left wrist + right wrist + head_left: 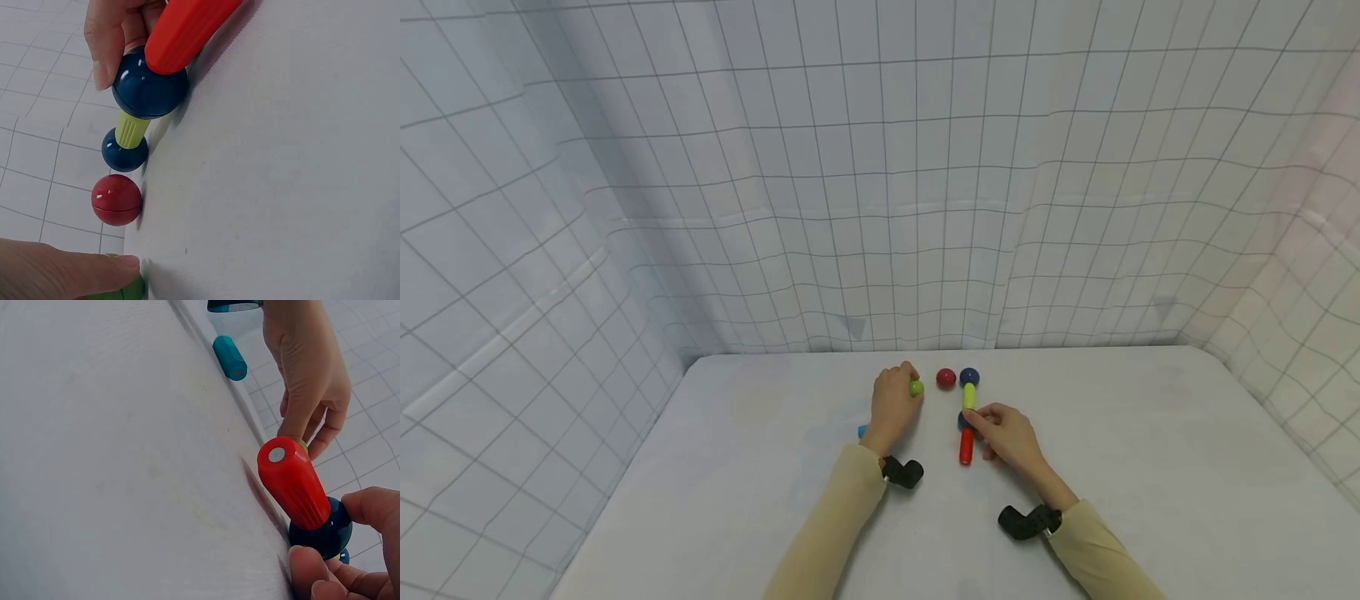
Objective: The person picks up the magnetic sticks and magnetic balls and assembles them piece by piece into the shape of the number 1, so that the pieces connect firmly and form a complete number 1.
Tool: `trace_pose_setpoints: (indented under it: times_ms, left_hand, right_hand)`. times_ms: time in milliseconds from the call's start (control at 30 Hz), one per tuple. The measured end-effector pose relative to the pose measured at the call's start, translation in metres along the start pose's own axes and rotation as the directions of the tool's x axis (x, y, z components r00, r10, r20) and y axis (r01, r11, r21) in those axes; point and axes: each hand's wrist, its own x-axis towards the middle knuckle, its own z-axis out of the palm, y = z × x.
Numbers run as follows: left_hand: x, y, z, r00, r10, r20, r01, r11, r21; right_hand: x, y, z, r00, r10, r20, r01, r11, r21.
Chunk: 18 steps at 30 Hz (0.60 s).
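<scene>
Across the head view's lower centre, a partly hidden light-blue rod [862, 432] lies leftmost. The left hand [895, 404] has its grip curled round a green ball [917, 388]. Then a red ball [946, 378], then a column downward: dark-blue ball [969, 377], yellow rod [970, 394], lower blue ball [144, 92], red rod [966, 447]. Rightmost, the right hand [1011, 437] pinches the lower blue ball in a narrow grip.

You work at a white table [737, 500] in what looks like a lab-style recording booth, screened by pale, grid-lined sheeting [887, 167] that hangs in soft ripples behind the far edge and sweeps past both far corners along the left and right edges. Black camera units [902, 472] strapped at both your wrists mark a capture setup; the room beyond the sheeting is hidden.
</scene>
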Motion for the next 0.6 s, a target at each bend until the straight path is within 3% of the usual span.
trace_pose_setpoints:
  times_ms: [333, 600]
  left_hand:
    - [-0.007, 0.004, -0.003, 0.999, 0.013, 0.03, -0.016, 0.996, 0.085]
    - [-0.013, 0.008, -0.01, 0.998, 0.005, 0.065, -0.011, 0.995, 0.101]
  right_hand:
    - [0.0, 0.0, 0.0, 1.0, -0.003, 0.0, 0.003, 1.0, -0.002]
    - [0.0, 0.001, 0.0, 1.0, -0.006, -0.005, 0.006, 1.0, -0.01]
